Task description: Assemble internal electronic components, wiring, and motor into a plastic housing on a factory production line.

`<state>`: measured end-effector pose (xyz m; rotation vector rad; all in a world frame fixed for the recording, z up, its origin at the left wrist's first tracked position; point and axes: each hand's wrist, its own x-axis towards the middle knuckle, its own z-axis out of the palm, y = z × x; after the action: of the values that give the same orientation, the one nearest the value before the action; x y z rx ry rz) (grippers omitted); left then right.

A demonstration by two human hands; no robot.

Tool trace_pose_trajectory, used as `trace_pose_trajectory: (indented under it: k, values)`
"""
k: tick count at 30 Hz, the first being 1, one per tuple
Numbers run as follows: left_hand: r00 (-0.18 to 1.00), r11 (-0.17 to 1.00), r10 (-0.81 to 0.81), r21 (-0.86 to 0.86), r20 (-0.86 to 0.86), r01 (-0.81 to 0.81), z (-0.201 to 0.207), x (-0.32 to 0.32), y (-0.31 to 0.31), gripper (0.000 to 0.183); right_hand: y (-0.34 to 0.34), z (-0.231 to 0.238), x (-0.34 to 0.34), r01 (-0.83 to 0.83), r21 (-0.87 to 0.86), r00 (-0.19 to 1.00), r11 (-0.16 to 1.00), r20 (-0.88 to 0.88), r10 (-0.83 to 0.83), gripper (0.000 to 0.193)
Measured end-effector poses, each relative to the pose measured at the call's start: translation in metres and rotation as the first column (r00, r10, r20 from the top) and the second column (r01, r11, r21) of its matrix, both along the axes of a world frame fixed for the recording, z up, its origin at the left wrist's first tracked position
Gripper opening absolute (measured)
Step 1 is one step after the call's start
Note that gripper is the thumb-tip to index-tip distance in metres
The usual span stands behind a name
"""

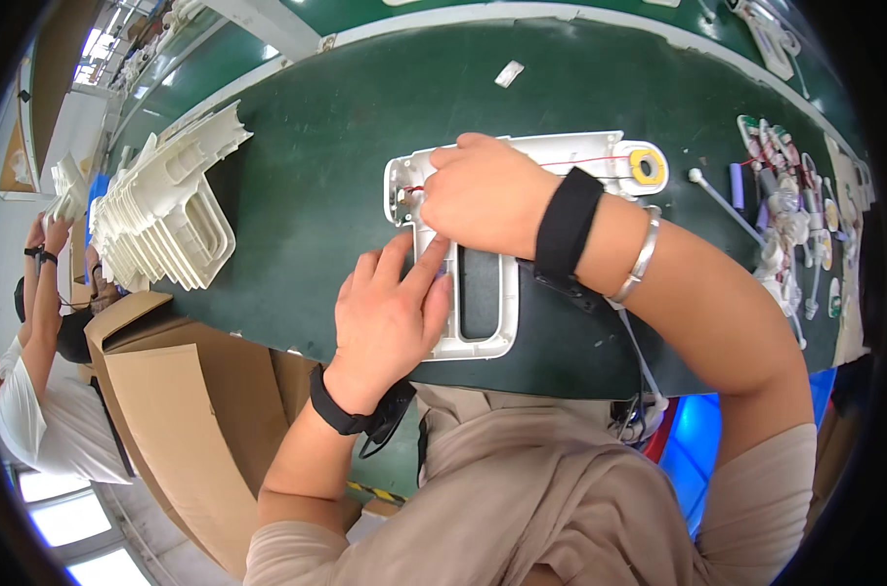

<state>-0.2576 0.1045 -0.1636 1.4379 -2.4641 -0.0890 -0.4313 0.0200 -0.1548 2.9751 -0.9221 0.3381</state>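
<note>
A white plastic housing half with a looped handle lies on the green table in front of me, its inner side up. My left hand holds the handle's left side, index finger and thumb pressed on it; a bit of purple shows beneath the index finger. My right hand reaches over the housing's upper part with bent fingers, and what its fingertips hold is hidden. Red wires and a small metal part sit in the left end. At the right end rests a yellow ring, with a red and a black wire running toward it.
Stacked white housing shells stand on the table at left. Wired parts and white tubes lie in a pile at right, beside a purple cylinder. A small white packet lies farther back. An open cardboard box stands by the left edge, near another person.
</note>
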Motion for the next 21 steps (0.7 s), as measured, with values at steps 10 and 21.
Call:
trace_pose_trajectory:
  k: [10, 21]
  values:
    - [0.889, 0.987, 0.150, 0.116, -0.433, -0.110, 0.020, 0.034, 0.005, 0.025, 0.035, 0.026, -0.082, 0.168, 0.096, 0.804, 0.981, 0.563, -0.192, 0.016]
    - [0.835, 0.852, -0.473, -0.097, 0.280, 0.515, 0.040, -0.130, -0.031, 0.023, 0.046, -0.003, -0.148, 0.586, 0.344, 0.684, 0.734, 0.276, -0.675, 0.040]
